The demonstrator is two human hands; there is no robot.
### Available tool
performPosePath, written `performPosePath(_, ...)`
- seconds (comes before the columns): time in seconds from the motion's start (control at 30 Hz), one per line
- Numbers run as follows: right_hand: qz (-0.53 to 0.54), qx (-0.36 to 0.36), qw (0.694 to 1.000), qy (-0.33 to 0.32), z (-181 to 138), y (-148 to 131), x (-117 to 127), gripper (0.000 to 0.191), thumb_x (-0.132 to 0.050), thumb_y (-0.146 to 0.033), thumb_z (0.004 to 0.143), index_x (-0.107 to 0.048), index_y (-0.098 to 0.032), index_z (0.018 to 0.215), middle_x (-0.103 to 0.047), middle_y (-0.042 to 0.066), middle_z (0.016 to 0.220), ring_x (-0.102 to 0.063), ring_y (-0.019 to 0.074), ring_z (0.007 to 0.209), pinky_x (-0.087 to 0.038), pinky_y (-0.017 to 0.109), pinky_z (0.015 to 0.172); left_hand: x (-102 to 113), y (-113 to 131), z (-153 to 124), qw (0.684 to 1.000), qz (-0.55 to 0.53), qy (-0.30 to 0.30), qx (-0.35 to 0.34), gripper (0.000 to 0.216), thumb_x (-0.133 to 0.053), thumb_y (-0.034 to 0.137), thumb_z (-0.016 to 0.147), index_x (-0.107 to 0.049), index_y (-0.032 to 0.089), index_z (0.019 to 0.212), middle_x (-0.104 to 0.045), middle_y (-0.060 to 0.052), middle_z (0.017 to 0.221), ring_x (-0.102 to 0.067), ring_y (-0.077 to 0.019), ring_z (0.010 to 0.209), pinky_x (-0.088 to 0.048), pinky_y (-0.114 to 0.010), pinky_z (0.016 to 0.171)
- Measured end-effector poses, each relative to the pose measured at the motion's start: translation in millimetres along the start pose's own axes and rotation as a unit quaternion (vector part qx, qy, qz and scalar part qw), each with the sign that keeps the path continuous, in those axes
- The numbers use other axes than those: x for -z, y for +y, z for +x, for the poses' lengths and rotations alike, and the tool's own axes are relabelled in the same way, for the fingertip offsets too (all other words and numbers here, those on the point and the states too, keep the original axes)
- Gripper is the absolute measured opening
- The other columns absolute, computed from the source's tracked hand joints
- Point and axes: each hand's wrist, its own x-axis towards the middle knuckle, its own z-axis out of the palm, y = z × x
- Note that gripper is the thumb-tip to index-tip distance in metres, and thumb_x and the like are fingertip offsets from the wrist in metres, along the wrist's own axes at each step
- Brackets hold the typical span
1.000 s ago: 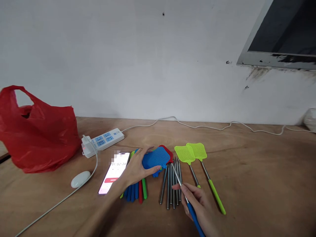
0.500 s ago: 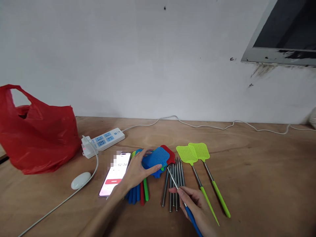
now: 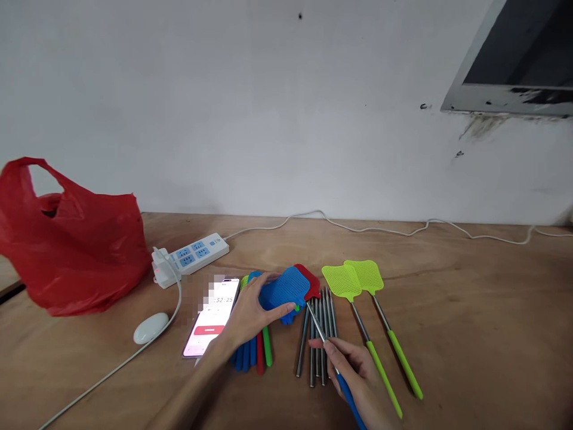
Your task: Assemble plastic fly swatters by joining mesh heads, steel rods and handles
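Observation:
My left hand (image 3: 250, 307) is closed on a blue mesh fly swatter head (image 3: 286, 288), thumb along its lower edge. My right hand (image 3: 351, 370) grips a metal rod with a blue handle (image 3: 348, 394). The rod's upper tip meets the neck of the blue head; how deep it sits I cannot tell. Behind the blue head lies a red swatter head (image 3: 308, 280). Bare metal rods (image 3: 319, 340) lie under and beside my right hand. Blue, red and green handles (image 3: 267, 346) lie partly hidden below my left forearm.
Two yellow-green fly swatters (image 3: 380, 316) with metal shafts lie to the right. On the left are a lit phone (image 3: 210, 319), a white power strip (image 3: 197, 254), a white oval device (image 3: 151, 328) and a red plastic bag (image 3: 85, 251). A white cable (image 3: 385, 230) runs along the wall.
The rod's tip, just below the blue head's neck before, now meets it. Both hands keep their hold. The whole view has shifted slightly.

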Motion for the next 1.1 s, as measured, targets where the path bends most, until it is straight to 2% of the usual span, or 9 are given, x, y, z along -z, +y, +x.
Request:
performPosePath(0.27, 0.016, 0.002, 1.000, 0.000, 1.7, 7.6, -1.2, 0.063, -0.066, -0.069, 0.078, -0.078, -0.012, 0.103, -0.040, -0.005, 0.052, -0.033, 0.0085, 0.046, -0.026, 0.024, 0.047, 0.4, 1.0, -0.7, 1.000, 0.012, -0.004, 0.000, 0.059, -0.074, 0.058, 0.078, -0.059, 0.026, 0.125, -0.066, -0.010, 0.126, -0.060, -0.0334, 0.117, -0.051, -0.048, 0.093)
performPosePath(0.5, -0.031, 0.014, 0.999, 0.021, 0.5, 5.1, -2.4, 0.066, -0.064, -0.071, 0.078, -0.079, -0.012, 0.104, -0.039, -0.005, 0.053, -0.034, 0.0105, 0.048, -0.028, 0.025, 0.048, 0.6, 0.2, -1.2, 1.000, 0.023, 0.010, -0.004, 0.059, -0.076, 0.056, 0.077, -0.059, 0.025, 0.124, -0.066, -0.011, 0.124, -0.061, -0.0337, 0.114, -0.049, -0.049, 0.093)
performPosePath(0.77, -0.068, 0.016, 0.997, 0.017, 1.7, 5.4, -4.2, 0.067, -0.061, -0.072, 0.079, -0.079, -0.012, 0.105, -0.038, -0.004, 0.054, -0.038, 0.0124, 0.052, -0.030, 0.026, 0.050, 1.1, 2.2, -1.7, 0.999, 0.029, 0.038, -0.018, 0.058, -0.079, 0.052, 0.074, -0.060, 0.026, 0.122, -0.065, -0.010, 0.122, -0.059, -0.0356, 0.113, -0.046, -0.052, 0.094)
performPosePath(1.0, -0.058, 0.010, 0.998, 0.012, 0.0, 5.5, -1.9, 0.067, -0.062, -0.072, 0.079, -0.079, -0.012, 0.106, -0.041, -0.003, 0.055, -0.039, 0.0126, 0.051, -0.032, 0.026, 0.051, 6.1, 4.7, -2.7, 0.996, -0.042, 0.063, -0.037, 0.065, -0.085, 0.043, 0.070, -0.058, 0.028, 0.126, -0.061, -0.008, 0.130, -0.054, -0.0325, 0.123, -0.042, -0.048, 0.103)
performPosePath(1.1, -0.056, 0.007, 0.998, 0.021, -1.0, 4.0, -1.1, 0.065, -0.065, -0.071, 0.077, -0.080, -0.013, 0.102, -0.044, -0.002, 0.056, -0.042, 0.0135, 0.052, -0.033, 0.027, 0.051, 6.4, 2.1, -1.4, 0.991, -0.099, 0.085, -0.010, 0.059, -0.078, 0.044, 0.077, -0.056, 0.026, 0.129, -0.060, -0.009, 0.135, -0.052, -0.0316, 0.127, -0.042, -0.048, 0.105)
